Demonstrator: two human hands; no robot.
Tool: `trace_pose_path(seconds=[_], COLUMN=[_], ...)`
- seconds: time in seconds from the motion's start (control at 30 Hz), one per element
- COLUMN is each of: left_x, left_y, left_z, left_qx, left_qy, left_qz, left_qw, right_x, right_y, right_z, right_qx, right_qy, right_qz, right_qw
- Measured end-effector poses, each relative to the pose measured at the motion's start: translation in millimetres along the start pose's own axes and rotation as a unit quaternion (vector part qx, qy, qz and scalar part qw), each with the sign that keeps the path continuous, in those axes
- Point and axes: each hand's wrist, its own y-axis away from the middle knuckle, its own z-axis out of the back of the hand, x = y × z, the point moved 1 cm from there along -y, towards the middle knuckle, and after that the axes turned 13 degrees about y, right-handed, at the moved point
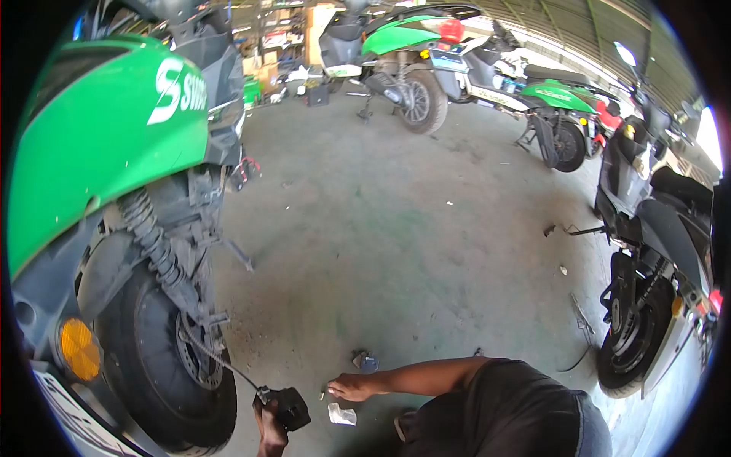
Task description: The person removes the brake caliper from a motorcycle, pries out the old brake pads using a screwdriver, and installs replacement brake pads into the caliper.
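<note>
My left hand (270, 428) is wrapped round a black boxy part (291, 410) near the bottom, beside the rear wheel (145, 358) of the green scooter. A thin cable (221, 358) runs from this part up to the wheel's brake disc. To its right, my right hand (348, 387) reaches down to the floor with its fingers together, beside a small light-coloured piece (321, 395). Whether the fingers grip anything is too small to tell. Just below it lies a crumpled white scrap (342, 414). A small bluish-grey part (368, 363) rests on the floor above the right hand.
The green scooter's body (114, 137) fills the left side. Two more scooters, one with a rear wheel (421, 103), stand at the back; a dark scooter (647, 228) stands at right. A loose cable (585, 327) lies on the floor (396, 251). Shelves (282, 34) are behind.
</note>
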Motion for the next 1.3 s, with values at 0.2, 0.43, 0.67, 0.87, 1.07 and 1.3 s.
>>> trace_pose_path(seconds=[0.2, 0.43, 0.67, 0.87, 1.07, 1.3], left_x=[0.8, 11.4, 18.5, 7.5, -30.2, -39.0], left_y=[-3.7, -10.8, -13.7, -0.4, 4.3, 2.9], left_z=[12.2, 20.5, 17.0, 12.4, 18.9, 40.2], left_qx=[-0.036, -0.039, -0.045, 0.034, -0.018, -0.005], left_qy=[0.015, 0.021, 0.073, 0.001, -0.138, -0.257], left_qz=[-0.002, -0.006, 0.053, -0.024, 0.085, 0.088], left_qw=[0.999, 0.999, 0.995, 0.999, 0.987, 0.962], right_x=[-25.3, 13.9, 23.6, 19.1, 83.7, 148.6], right_y=[2.1, 5.8, 6.6, 10.5, -15.9, -36.2], right_z=[-36.9, 11.1, 21.0, 38.3, 13.6, -179.5], right_qx=[-0.100, 0.039, 0.076, -0.017, 0.089, -0.235], right_qy=[0.185, 0.018, -0.013, 0.024, 0.130, 0.297], right_qz=[0.044, -0.117, -0.136, -0.031, -0.009, 0.305], right_qw=[0.977, 0.992, 0.988, 0.999, 0.987, 0.874])
